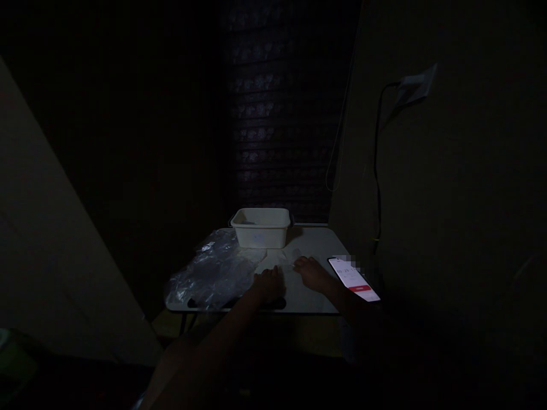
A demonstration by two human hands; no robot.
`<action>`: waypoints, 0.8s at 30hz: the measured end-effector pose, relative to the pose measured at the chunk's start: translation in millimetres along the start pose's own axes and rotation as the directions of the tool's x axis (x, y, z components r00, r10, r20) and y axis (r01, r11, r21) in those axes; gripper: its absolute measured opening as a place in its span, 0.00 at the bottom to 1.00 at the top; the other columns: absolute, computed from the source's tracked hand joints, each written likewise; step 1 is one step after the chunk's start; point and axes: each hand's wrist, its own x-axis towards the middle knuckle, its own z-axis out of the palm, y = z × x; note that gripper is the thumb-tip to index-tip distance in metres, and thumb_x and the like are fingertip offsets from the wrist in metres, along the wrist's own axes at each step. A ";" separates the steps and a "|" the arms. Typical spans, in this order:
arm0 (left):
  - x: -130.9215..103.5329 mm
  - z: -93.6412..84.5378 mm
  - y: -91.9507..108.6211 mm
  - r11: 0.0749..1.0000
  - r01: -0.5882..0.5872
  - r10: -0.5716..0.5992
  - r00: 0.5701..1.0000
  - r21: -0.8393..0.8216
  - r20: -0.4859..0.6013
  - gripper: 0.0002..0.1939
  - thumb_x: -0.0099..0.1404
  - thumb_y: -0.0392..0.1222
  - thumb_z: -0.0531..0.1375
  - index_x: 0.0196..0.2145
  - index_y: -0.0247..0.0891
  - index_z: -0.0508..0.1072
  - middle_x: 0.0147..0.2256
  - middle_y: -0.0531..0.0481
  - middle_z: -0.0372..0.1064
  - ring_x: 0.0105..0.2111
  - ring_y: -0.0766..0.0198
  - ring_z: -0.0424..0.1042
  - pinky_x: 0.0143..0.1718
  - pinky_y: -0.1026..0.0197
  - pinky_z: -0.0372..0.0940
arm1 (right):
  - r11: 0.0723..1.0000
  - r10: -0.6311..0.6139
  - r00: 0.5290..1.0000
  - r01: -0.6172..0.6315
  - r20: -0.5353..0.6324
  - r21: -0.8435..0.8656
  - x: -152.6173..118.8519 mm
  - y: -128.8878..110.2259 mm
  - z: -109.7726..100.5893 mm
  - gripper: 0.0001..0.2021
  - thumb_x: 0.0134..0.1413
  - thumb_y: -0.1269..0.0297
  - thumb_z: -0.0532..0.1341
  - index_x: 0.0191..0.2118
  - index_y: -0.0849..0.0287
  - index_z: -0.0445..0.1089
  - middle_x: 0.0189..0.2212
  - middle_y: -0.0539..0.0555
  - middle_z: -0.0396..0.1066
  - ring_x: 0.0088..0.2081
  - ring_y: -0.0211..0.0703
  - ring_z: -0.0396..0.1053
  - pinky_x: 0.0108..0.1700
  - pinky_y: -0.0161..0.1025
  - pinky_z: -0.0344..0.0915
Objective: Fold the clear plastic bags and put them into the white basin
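My left hand [268, 285] rests low over the middle of a white folding table [299, 299], its fingers bent towards the tabletop. A short way to the right, my right hand [314, 274] reaches in with its fingers curled together. Thin, see-through plastic [277, 257] seems to lie by the fingertips, but the dimness hides what either hand holds. A heap of crinkled clear plastic bags [213, 270] covers the table's left side, beside my left hand. Beyond both hands stands a white plastic tub [261, 236]; something faint shows inside it.
A phone [352, 280] with a lit screen lies along the table's right edge, near my right forearm. Behind the table hangs a dark patterned blind [273, 131]. On the right wall, a black cord [376, 165] drops from an outlet [416, 85]. The room is very dark.
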 end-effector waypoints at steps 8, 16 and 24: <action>-0.6 2.2 0.6 0.999 -0.014 0.014 1.000 0.037 -0.010 0.27 0.53 0.47 0.42 0.50 0.33 0.44 0.50 0.39 0.43 0.45 0.51 0.48 0.37 0.45 0.49 | 0.996 -0.064 0.998 0.064 0.006 -0.063 1.5 -3.9 0.8 0.13 0.35 0.81 0.48 0.28 0.63 0.65 0.39 0.57 0.60 0.44 0.43 0.50 0.39 0.39 0.49; -1.9 3.9 1.0 0.995 -0.047 0.048 0.999 0.090 -0.014 0.25 0.54 0.46 0.41 0.49 0.34 0.46 0.50 0.39 0.44 0.45 0.50 0.49 0.36 0.44 0.50 | 0.999 0.016 1.000 -0.015 0.024 -0.029 4.5 -1.5 4.5 0.15 0.38 0.80 0.46 0.35 0.64 0.60 0.35 0.58 0.61 0.41 0.41 0.54 0.38 0.37 0.50; -0.3 6.3 0.7 0.995 -0.019 0.026 0.997 0.094 -0.075 0.23 0.54 0.48 0.41 0.44 0.33 0.54 0.43 0.38 0.54 0.42 0.52 0.53 0.34 0.47 0.52 | 0.999 -0.002 0.998 0.004 0.060 -0.034 3.1 2.0 3.5 0.15 0.35 0.81 0.48 0.33 0.64 0.61 0.33 0.58 0.61 0.39 0.41 0.56 0.38 0.37 0.50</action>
